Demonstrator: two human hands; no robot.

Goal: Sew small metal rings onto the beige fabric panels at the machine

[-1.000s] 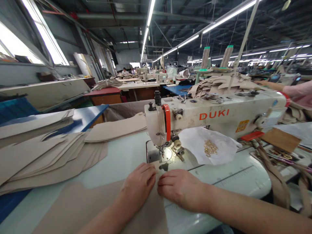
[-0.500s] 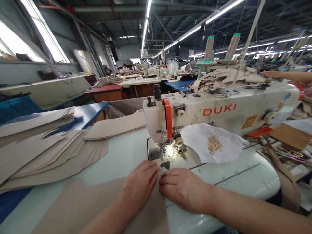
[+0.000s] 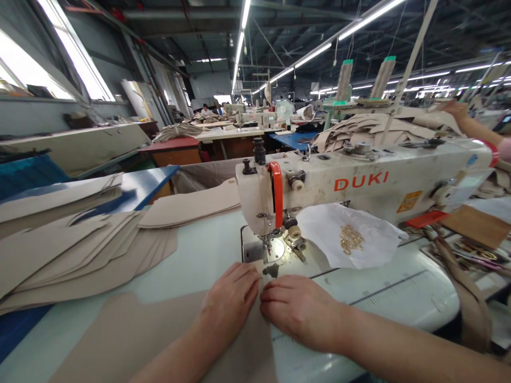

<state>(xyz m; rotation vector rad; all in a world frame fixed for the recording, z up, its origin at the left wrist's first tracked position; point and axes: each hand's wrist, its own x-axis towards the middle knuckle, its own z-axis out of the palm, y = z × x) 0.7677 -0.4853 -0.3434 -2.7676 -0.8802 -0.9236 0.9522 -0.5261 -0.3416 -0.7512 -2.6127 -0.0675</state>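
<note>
A beige fabric panel [image 3: 155, 324] lies on the pale table in front of the sewing machine [image 3: 311, 183], marked DUKI. My left hand [image 3: 231, 292] has its fingers bent and pressed together at the panel's far narrow end, close to the metal needle plate [image 3: 255, 254]. Just right of it, my right hand [image 3: 299, 308] grips the panel's right edge with curled fingers, the fingertips partly hidden. Both hands are short of the presser foot [image 3: 268, 242], and the panel's tip reaches the front of the plate.
Stacked beige panels [image 3: 91, 255] spread across the left side. A white cloth [image 3: 319, 229] under the machine arm bears small gold-coloured rings [image 3: 351, 239]. Thread cones [image 3: 344, 80] stand behind. Right of the machine, a co-worker's hand [image 3: 455, 110] is at a pile of beige pieces [image 3: 367, 130].
My hands and the panel stay nearly still. At the upper right, the co-worker's hand has risen, and a beige piece beneath it is lifted.
</note>
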